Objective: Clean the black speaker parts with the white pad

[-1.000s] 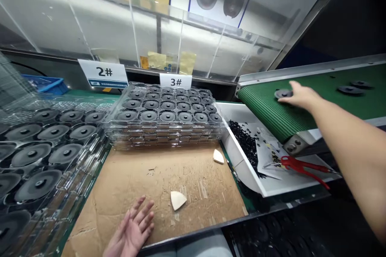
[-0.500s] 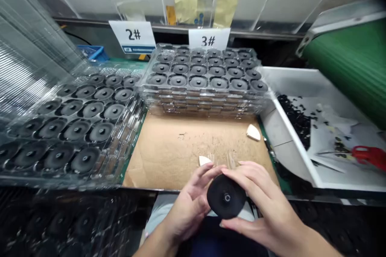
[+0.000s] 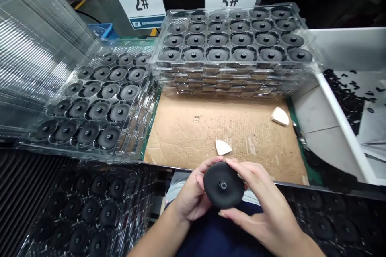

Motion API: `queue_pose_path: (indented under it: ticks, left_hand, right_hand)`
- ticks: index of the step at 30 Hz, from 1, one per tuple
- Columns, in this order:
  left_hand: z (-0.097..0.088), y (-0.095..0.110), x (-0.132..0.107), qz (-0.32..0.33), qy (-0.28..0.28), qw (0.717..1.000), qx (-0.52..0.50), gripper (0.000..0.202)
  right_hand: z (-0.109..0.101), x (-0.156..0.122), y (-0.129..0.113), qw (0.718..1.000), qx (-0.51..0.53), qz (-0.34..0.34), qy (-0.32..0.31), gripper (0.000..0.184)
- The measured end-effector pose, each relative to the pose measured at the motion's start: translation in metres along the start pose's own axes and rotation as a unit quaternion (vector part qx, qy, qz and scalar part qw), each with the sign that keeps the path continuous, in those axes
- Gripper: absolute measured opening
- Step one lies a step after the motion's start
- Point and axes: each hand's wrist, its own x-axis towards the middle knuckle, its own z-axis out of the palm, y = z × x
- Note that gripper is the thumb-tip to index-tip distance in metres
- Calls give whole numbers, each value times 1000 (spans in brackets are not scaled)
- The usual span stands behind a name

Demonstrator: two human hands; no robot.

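Head cam: left hand (image 3: 193,192) and right hand (image 3: 263,198), fingers half-curled, both gripping a black disc (image 3: 224,194) by its edge.

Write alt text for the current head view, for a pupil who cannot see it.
A person's left hand and right hand hold a round black disc by the near edge of a cardboard sheet bearing two white wedges. Clear trays of similar discs stand beyond and to the left.

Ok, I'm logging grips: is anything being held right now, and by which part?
Yes: a black disc, held at its outer rim by the left hand and the right hand.
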Motion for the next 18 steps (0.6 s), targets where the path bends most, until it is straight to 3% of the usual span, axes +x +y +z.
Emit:
queue_pose_path:
  ticks: [7, 13, 18]
  left_hand:
    - [-8, 4, -7, -13, -14, 1000, -20, 47]
    - [-12, 7, -15, -40, -1, 999, -29, 57]
    - [-21, 8, -21, -19, 58, 996, -69, 56]
  right_hand:
    - [7, 1, -3, 999, 43, 14, -6, 59]
    - [19, 1, -4, 994, 68, 81, -25, 61]
    - [25, 5, 29, 995, -45, 83, -22, 51]
